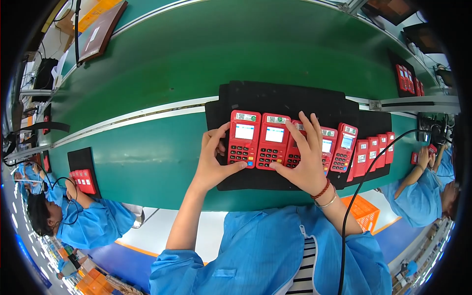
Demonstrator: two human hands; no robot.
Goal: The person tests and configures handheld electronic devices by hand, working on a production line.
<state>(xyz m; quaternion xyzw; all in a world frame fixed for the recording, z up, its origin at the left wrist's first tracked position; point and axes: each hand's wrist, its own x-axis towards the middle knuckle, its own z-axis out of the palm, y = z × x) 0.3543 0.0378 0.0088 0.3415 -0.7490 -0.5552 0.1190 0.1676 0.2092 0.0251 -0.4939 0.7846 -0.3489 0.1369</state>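
Several red card payment terminals with lit screens stand in a row on a black mat [255,183]. My left hand [212,160] grips the leftmost payment terminal [243,140], its thumb at the lower front and its fingers along the left side. The second payment terminal [273,141] stands right beside the first. My right hand [307,160] holds that one by its right side, thumb near the bottom corner and index finger near the top. The right hand's spread fingers partly hide the third terminal [293,156] and the one after it. Another lit terminal [345,147] leans slightly at the right.
Several red terminals [373,153] stand turned over at the mat's right. A black cable [356,196] arcs across the right side. Behind runs a green conveyor [172,69]. Co-workers in blue sit left [98,223] and right [418,196]. An orange crate [363,212] stands below the bench.
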